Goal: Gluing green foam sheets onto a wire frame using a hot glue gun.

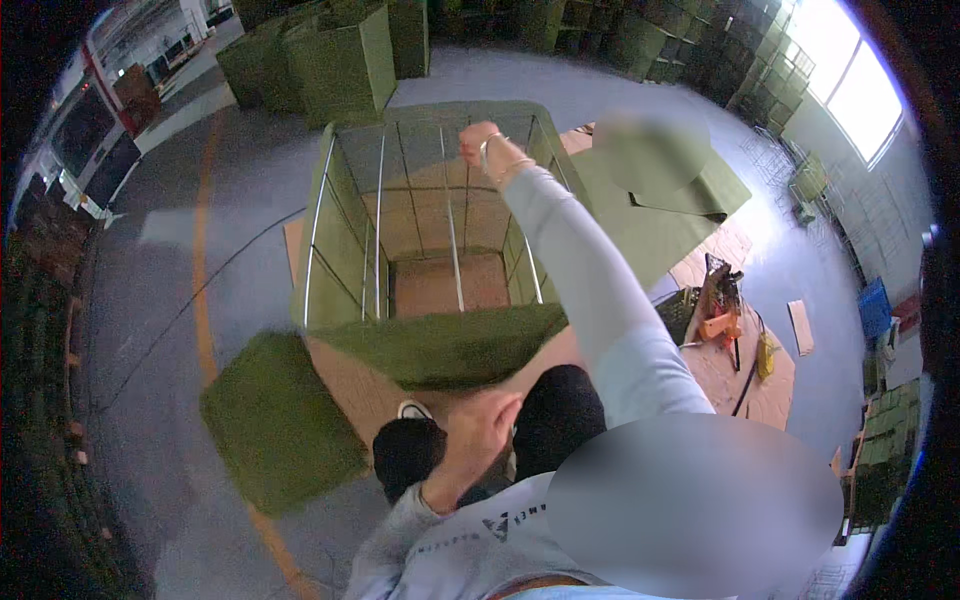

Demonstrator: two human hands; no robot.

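Observation:
An open box frame of thin metal rods (450, 225) with olive-green fabric walls (345, 240) stands in front of me; its floor is brown. My right arm stretches across the box, and my right hand (483, 145), with a bracelet at the wrist, is closed in a fist above its far part. What that fist grips, if anything, is too small to make out. Close to my body, between my knees and below the near green panel (450, 350), my left hand (482, 428) is slightly blurred. Its fingers are curled together, and anything inside them is hidden.
A loose green panel (285, 425) lies on the floor at left. Green sheeting (640, 220) spreads beyond my right arm. At right, an orange-handled tool (720, 325) and a yellow item (765, 355) rest on cardboard (770, 400). Large green boxes (345, 65) stand behind.

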